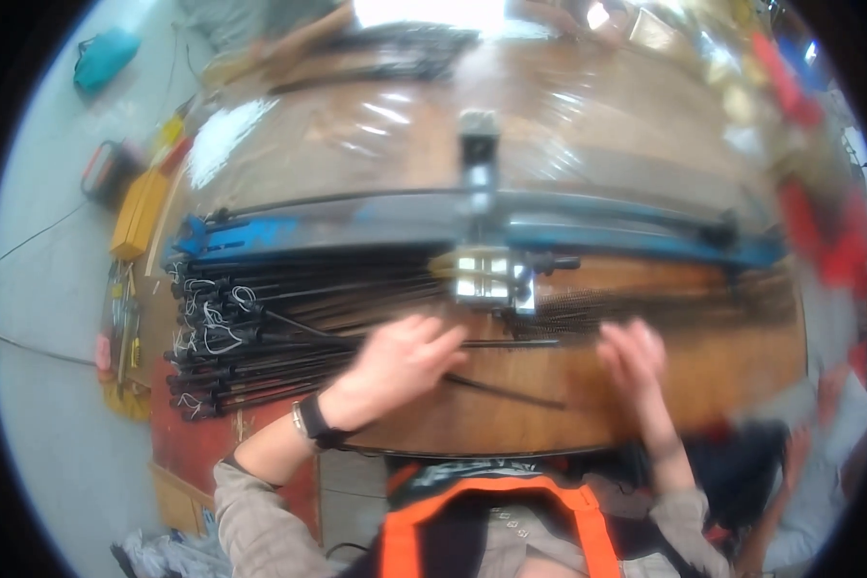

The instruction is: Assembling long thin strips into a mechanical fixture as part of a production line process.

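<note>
My left hand (405, 358), a dark band on its wrist, is closed over a thin black rod (511, 393) lying at a slant. One end of the rod comes out to the right of the hand, low over the table. Motion blurs the fingers. My right hand (636, 361) is raised over the table at the right, its fingers apart and loosely bent, with no object visible in them. Between and beyond the hands stands a small metal fixture (491, 277) with bright plates. A pile of black rods (250, 337) with white cords at their ends lies left of my left hand.
A long blue and grey metal rail (356, 229) crosses the wooden table (588, 424) behind the fixture. Dark thin rods (626, 306) lie at its right. Clear plastic sheeting (376, 125) covers the far side. A yellow box (139, 214) stands left; another person (819, 472) sits right.
</note>
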Demonstrator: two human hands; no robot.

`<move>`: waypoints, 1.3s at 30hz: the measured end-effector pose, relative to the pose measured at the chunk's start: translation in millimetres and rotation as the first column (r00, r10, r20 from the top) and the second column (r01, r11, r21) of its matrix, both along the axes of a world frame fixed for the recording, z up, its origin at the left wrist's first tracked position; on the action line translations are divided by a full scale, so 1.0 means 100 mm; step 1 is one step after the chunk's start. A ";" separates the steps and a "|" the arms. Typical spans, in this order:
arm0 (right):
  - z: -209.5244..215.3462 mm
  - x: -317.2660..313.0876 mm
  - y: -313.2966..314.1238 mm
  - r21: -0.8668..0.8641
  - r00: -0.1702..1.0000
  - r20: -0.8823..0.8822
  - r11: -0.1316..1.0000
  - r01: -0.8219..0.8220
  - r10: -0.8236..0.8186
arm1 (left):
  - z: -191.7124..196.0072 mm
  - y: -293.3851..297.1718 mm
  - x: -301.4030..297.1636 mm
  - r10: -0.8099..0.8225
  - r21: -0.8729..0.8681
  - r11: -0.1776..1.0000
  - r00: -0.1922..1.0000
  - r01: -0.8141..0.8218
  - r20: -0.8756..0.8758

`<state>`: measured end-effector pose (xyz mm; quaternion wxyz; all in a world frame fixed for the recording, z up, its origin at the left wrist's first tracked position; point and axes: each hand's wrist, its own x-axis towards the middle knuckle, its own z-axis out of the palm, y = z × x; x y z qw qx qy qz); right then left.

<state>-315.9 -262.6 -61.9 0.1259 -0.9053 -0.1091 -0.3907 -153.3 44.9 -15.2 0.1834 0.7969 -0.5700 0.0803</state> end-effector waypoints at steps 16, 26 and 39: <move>-0.08 -0.03 0.45 0.033 0.966 -0.238 0.995 -0.094 0.099 | 0.16 -0.05 1.95 0.092 0.090 0.990 0.977 -0.111 0.192; -0.14 0.00 0.46 0.116 0.950 -0.278 0.986 -0.116 0.144 | 0.10 0.28 2.40 0.143 0.139 0.972 0.945 -0.190 0.294; -0.05 0.13 0.50 0.158 0.957 -0.253 0.982 -0.105 0.143 | -0.38 0.49 -0.02 0.042 0.003 0.999 0.995 -0.042 -0.087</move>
